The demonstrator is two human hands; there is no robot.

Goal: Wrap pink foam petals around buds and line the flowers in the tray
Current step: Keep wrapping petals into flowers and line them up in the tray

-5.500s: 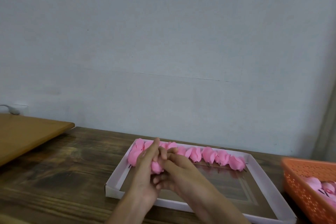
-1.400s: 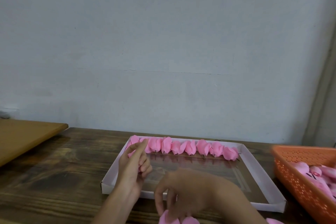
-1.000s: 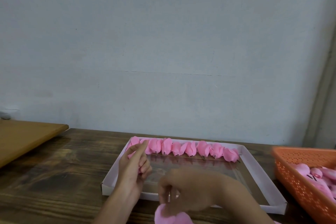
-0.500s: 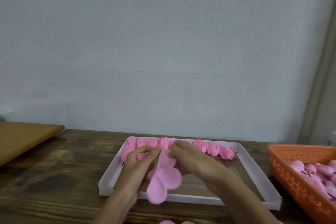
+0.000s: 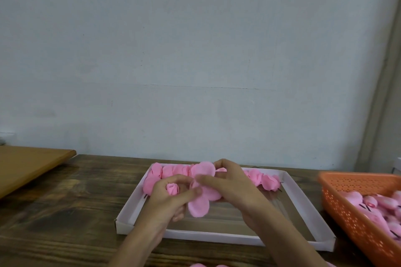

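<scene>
Above the white tray [image 5: 303, 243] on the wooden table [image 5: 65, 212], my left hand [image 5: 167, 204] pinches a bud [image 5: 172, 188] while my right hand [image 5: 234, 188] holds the petal piece [image 5: 201, 193], which I judge must next wrap snugly around it.

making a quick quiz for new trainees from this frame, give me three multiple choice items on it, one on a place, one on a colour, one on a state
1. Where do the finished flowers lie in the tray?
A. in a row along its far edge
B. piled in its near right corner
C. scattered across its middle

2. What colour is the basket at the right?
A. blue
B. orange
C. white

3. What state is the petal piece in?
A. lying flat on the table
B. already closed tight around the bud
C. held open between both hands, beside the bud

Answers:
1 A: the pink row runs along the tray's far wall, with the near floor bare.
2 B: its perforated wall is orange.
3 C: the left hand pinches the small rolled bud, the right hand grips the petal piece, whose lobes still spread out.
</scene>
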